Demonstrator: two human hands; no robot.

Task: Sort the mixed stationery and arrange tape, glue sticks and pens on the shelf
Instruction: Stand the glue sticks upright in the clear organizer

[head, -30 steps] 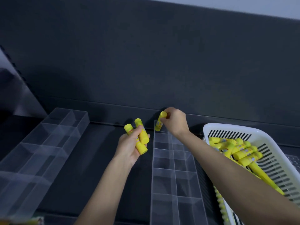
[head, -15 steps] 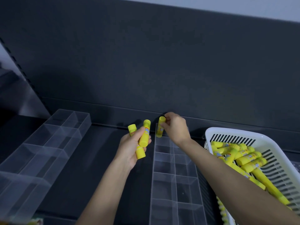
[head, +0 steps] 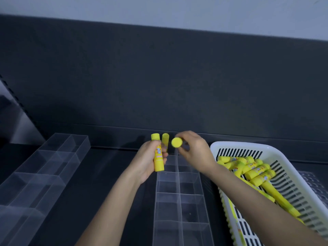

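My left hand (head: pixel 148 161) grips two yellow glue sticks (head: pixel 158 157) upright, just left of the clear divided organizer (head: pixel 179 192) on the dark shelf. Held in the fingers of my right hand (head: pixel 194 150) is a third yellow glue stick (head: pixel 176 142), its round end facing the camera, above the organizer's far end. A white slotted basket (head: pixel 230 146) at the right contains several more yellow glue sticks (head: pixel 252 170). The visible compartments of the organizer hold nothing.
A second clear divided organizer (head: pixel 44 167) lies at the left on the shelf. The dark back panel (head: pixel 159 77) rises right behind the hands. A clear textured tray edge (head: pixel 312 180) shows beyond the basket at far right.
My right hand has tilted its glue stick so that its end faces the camera and shifted slightly right. My left hand has turned its two sticks upright.
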